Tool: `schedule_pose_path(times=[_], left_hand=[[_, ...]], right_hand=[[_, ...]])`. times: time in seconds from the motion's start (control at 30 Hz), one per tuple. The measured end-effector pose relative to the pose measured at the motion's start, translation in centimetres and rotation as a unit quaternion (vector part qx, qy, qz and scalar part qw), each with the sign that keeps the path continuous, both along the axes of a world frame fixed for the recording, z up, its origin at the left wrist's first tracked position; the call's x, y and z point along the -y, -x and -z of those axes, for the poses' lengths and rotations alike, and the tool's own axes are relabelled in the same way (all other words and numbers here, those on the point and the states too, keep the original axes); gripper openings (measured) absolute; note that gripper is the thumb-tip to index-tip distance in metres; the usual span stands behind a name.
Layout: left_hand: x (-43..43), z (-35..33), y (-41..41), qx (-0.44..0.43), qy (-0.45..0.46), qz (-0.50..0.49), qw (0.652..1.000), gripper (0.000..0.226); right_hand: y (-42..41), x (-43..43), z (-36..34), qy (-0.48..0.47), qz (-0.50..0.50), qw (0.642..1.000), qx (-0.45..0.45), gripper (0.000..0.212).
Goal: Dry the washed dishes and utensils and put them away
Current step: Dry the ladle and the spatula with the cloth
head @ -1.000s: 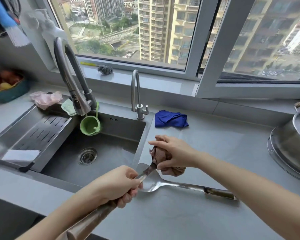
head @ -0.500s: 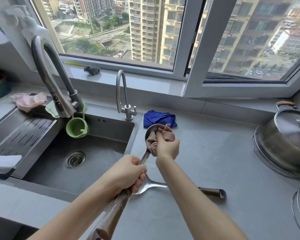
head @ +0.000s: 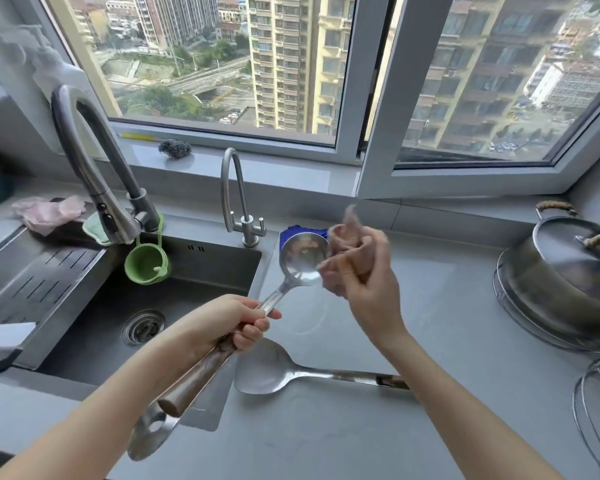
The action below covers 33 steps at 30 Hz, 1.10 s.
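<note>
1. Right hand (head: 368, 282), fingers bunched round the cloth (head: 345, 233), is lifting off the ladle (head: 302, 256) bowl at frame centre.
2. Left hand (head: 232, 323) fingers (head: 253, 332) are clenching the ladle's handle.
3. Drying looks nearly finished; next move is storing the ladle.

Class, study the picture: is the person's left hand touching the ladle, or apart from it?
Touching. The head view shows the left hand gripping the ladle by its handle, fingers curled round it. The right hand holds a cloth.

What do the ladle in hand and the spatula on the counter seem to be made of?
Ladle: probably polished steel, by its mirror-like bowl; the brown grip looks like wood. Spatula: likewise shiny metal, probably steel, dark handle inset.
</note>
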State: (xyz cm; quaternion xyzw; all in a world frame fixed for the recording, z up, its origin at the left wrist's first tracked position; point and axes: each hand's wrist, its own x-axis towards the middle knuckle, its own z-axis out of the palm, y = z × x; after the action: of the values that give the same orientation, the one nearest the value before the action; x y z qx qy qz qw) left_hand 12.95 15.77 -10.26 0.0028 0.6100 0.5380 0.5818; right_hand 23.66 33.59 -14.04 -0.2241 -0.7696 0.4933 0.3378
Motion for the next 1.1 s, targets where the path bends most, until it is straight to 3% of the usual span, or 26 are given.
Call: schedule_pose_path(times=[0.07, 0.13, 0.27, 0.4, 0.53, 0.63, 0.73, 0.83, 0.9, 0.97, 1.03, 1.1], left_hand=[[-0.8, -0.7, -0.8, -0.021, -0.007, 0.042, 0.999, 0.018], [-1.5, -1.4, -1.8, -0.092, 0.001, 0.097, 0.991, 0.017], [-2.0, -2.0, -3.4, -0.16, 0.006, 0.187, 0.969, 0.015], [-1.2, -2.2, -3.8, -0.125, -0.014, 0.204, 0.971, 0.018], [0.8, -3.0, -3.4, -0.058, 0.008, 0.214, 0.975, 0.019], [0.1, -3.1, -3.4, -0.091, 0.048, 0.198, 0.975, 0.022], [-0.7, -2.3, -3.9, -0.117, 0.057, 0.17, 0.977, 0.022], [-0.4, -2.0, -3.9, -0.133, 0.033, 0.179, 0.974, 0.022], [-0.2, -2.3, -3.9, -0.081, -0.006, 0.169, 0.982, 0.022], [-0.1, -2.7, -3.7, 0.057, -0.051, 0.149, 0.986, 0.029], [0.2, -3.3, -3.5, 0.214, -0.103, 0.116, 0.964, 0.03], [0.3, -3.8, -3.4, 0.274, -0.131, 0.09, 0.949, 0.028]], right_hand=[[0.9, 0.9, 0.3, -0.147, -0.129, 0.98, 0.037, 0.048], [1.6, 1.5, 1.0, -0.228, -0.195, 0.952, 0.054, 0.043], [1.5, 0.3, 1.0, -0.169, -0.167, 0.971, 0.035, 0.032], [0.8, -1.5, 1.2, -0.212, -0.172, 0.962, 0.007, 0.028], [-0.4, -4.7, 1.3, -0.186, -0.122, 0.974, 0.041, 0.029], [-0.4, -1.8, 0.9, -0.218, -0.082, 0.972, 0.035, 0.04], [0.0, 3.1, 0.6, -0.203, -0.124, 0.971, 0.007, 0.035], [0.2, 2.8, -0.1, -0.194, -0.154, 0.969, -0.012, 0.029], [0.2, 1.8, -1.0, -0.228, -0.146, 0.96, -0.065, 0.03], [0.4, 1.4, -1.9, -0.277, -0.13, 0.942, -0.138, 0.029], [0.5, 1.4, -2.6, -0.304, -0.12, 0.926, -0.191, 0.032], [0.4, 1.3, -2.9, -0.318, -0.112, 0.92, -0.198, 0.033]])
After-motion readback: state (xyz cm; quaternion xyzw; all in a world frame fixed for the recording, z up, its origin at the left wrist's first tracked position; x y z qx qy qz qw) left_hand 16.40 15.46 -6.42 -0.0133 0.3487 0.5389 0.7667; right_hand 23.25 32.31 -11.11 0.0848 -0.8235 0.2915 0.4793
